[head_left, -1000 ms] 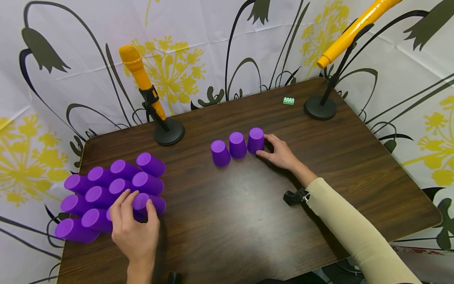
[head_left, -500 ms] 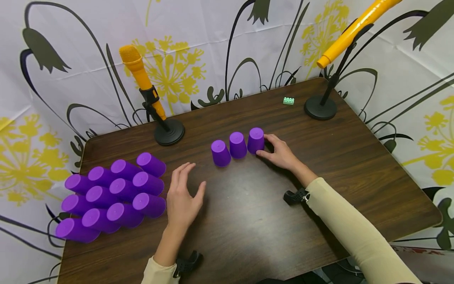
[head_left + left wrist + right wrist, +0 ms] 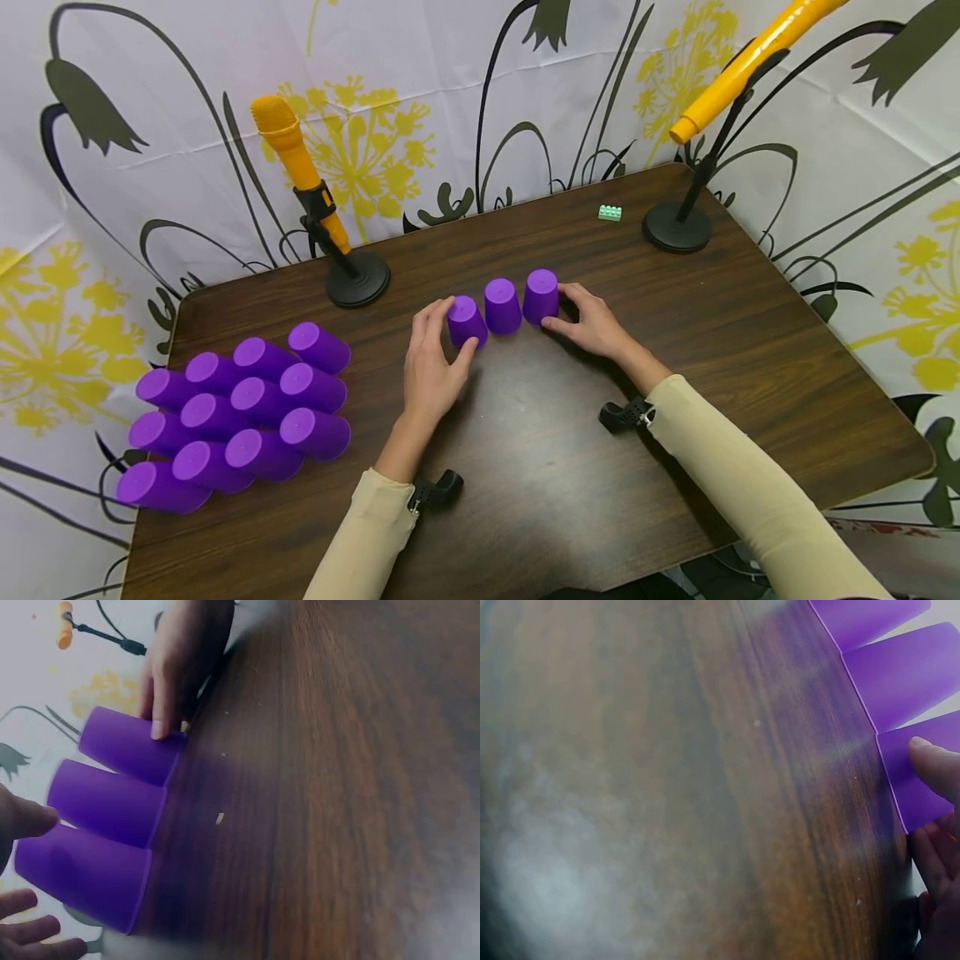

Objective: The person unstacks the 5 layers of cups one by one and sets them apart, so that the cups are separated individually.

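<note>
Three upside-down purple cups stand in a row at mid-table: a left cup [image 3: 467, 320], a middle cup [image 3: 502, 307] and a right cup [image 3: 541, 297]. My left hand [image 3: 435, 367] is around the left cup, thumb in front and fingers on its far left side. In the left wrist view those fingers [image 3: 34, 930] are spread and look apart from the cup. My right hand [image 3: 592, 325] holds the right cup by its side. Its thumb [image 3: 934, 765] lies on the cup wall in the right wrist view, with the other fingers on the opposite side.
Several more upside-down purple cups [image 3: 258, 400] stand in rows at the table's left. Two black stands hold orange microphones: one microphone [image 3: 292, 150] at the back left, another [image 3: 750, 71] at the back right. A small green toy brick [image 3: 610, 213] lies near the back edge.
My left hand has left the cup group and moved right and forward to the left cup of the row. The right hand has stayed at the right cup. The cups look unmoved.
</note>
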`<state>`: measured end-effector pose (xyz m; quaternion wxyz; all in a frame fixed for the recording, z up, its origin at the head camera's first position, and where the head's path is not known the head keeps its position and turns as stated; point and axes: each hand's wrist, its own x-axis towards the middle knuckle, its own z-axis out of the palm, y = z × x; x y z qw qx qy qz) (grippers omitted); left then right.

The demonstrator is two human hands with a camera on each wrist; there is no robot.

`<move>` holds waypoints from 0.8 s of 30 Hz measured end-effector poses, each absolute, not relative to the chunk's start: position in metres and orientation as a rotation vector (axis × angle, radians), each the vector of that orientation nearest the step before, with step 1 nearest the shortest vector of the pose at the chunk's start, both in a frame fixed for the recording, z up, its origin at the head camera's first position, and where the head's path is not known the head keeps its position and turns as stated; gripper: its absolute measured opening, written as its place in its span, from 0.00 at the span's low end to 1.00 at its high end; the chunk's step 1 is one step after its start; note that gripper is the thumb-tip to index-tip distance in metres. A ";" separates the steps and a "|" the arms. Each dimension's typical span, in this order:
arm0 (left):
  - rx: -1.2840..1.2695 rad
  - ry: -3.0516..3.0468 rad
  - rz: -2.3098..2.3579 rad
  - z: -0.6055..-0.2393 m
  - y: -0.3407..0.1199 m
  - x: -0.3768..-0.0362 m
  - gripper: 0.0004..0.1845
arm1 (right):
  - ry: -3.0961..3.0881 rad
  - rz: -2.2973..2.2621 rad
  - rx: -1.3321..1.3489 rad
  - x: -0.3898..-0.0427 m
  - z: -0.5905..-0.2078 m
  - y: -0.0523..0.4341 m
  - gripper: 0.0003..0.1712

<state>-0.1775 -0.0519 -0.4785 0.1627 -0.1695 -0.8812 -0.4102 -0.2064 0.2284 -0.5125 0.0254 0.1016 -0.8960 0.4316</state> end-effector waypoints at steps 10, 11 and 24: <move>-0.465 -2.402 -1.228 -0.492 -0.040 -0.190 0.22 | -2.765 1.333 0.314 -0.206 -0.512 0.229 0.35; -0.461 -2.394 -1.229 -0.493 -0.040 -0.191 0.22 | -2.764 1.332 0.313 -0.206 -0.512 0.229 0.35; -0.409 -2.319 -1.283 -0.484 -0.061 -0.173 0.18 | -2.768 1.338 0.316 -0.206 -0.513 0.229 0.35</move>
